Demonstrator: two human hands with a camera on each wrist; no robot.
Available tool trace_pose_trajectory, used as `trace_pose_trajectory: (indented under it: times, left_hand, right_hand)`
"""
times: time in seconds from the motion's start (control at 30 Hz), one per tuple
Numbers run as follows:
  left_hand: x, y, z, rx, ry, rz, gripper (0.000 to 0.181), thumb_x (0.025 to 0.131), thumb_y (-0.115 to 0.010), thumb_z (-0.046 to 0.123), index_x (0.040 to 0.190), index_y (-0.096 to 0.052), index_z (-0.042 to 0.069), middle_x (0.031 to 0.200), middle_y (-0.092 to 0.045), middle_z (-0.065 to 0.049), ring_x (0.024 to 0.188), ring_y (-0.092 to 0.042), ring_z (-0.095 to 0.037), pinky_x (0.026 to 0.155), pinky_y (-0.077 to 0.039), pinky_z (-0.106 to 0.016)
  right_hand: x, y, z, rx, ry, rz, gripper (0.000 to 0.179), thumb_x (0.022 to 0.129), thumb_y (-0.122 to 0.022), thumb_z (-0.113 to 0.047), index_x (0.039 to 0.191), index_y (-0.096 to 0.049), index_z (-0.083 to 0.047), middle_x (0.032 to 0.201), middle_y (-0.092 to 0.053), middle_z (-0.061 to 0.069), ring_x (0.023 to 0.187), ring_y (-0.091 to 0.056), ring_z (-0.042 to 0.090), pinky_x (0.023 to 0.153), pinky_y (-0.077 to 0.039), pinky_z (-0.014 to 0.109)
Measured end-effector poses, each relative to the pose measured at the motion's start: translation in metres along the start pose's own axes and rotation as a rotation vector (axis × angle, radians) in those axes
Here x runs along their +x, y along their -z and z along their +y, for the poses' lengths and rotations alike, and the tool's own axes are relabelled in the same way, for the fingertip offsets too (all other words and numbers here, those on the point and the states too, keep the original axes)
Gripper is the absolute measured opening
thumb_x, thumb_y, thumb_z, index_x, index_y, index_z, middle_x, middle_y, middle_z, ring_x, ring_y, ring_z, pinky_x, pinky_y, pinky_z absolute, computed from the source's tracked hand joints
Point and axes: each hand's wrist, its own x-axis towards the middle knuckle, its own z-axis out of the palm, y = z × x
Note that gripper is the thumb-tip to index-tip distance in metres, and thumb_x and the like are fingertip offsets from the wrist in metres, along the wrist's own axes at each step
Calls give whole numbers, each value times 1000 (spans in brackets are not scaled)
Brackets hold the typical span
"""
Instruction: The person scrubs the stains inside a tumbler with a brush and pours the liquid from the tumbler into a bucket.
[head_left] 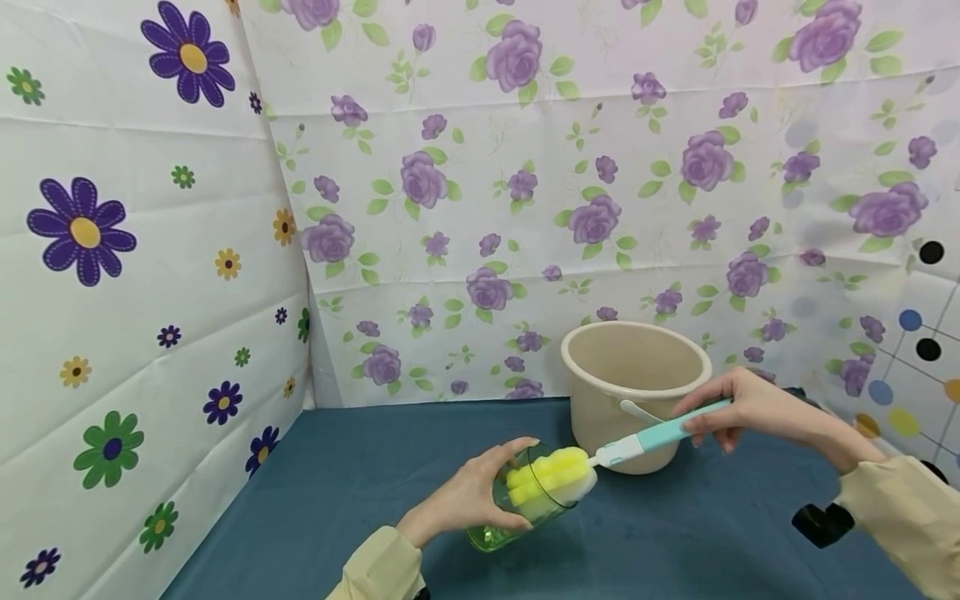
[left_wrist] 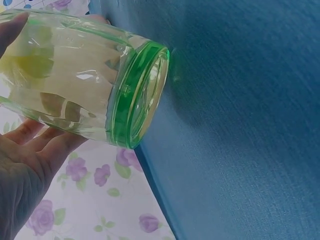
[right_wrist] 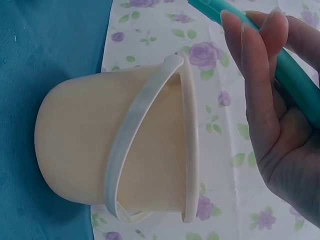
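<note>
My left hand (head_left: 472, 492) grips a clear green glass cup (left_wrist: 85, 75), which is tilted with its mouth toward the right. In the left wrist view the cup's thick green base (left_wrist: 137, 95) is held above the cloth. A bottle brush with a yellow and white sponge head (head_left: 551, 475) has that head partly inside the cup's mouth. My right hand (head_left: 738, 412) holds the brush by its teal handle (head_left: 667, 432). In the right wrist view, fingers and thumb wrap the teal handle (right_wrist: 295, 85); the sponge head is out of that view.
Behind the brush stands a cream bucket (head_left: 585, 408) with a white handle (right_wrist: 130, 130). Dark blue cloth (head_left: 360, 467) covers the table. Flower-printed sheets (head_left: 450, 250) hang at the back and left. A black object (head_left: 822, 525) shows beside the right sleeve.
</note>
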Motion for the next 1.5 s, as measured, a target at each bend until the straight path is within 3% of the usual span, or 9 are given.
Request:
trace_pose_trajectory:
  times: [0.63, 0.93, 1.17, 1.5]
  left_hand:
    - [-1, 0, 2, 5, 14, 4, 90, 69, -75, 48, 140, -21, 42, 122, -43, 7, 107, -43, -15, 78, -42, -40]
    - [-1, 0, 0, 1, 15, 5, 90, 69, -74, 49, 141, -20, 42, 125, -42, 6, 109, -43, -15, 78, -42, -39]
    - [-1, 0, 0, 0, 12, 5, 90, 68, -74, 49, 140, -20, 42, 123, -43, 8, 106, -44, -13, 77, -43, -38]
    - [-1, -1, -1, 2, 10, 8, 90, 68, -76, 46, 140, -22, 41, 116, -46, 8, 103, -45, -12, 76, -43, -38]
  right_hand:
    - [3, -5, 3, -19, 0, 53, 24, 90, -55, -5, 111, -61, 5, 75, -63, 16, 50, -56, 25, 47, -48, 42]
    - [2, -4, 8, -9, -6, 16, 22, 91, -54, -4, 111, -62, 0, 76, -62, 17, 49, -53, 35, 45, -47, 42]
    - [2, -4, 8, 18, 11, -19, 23, 91, -52, -2, 112, -61, 0, 77, -62, 17, 48, -55, 25, 43, -47, 42]
    - [4, -10, 7, 40, 13, -53, 24, 91, -52, -2, 113, -61, 0, 78, -62, 18, 47, -55, 23, 42, -46, 42]
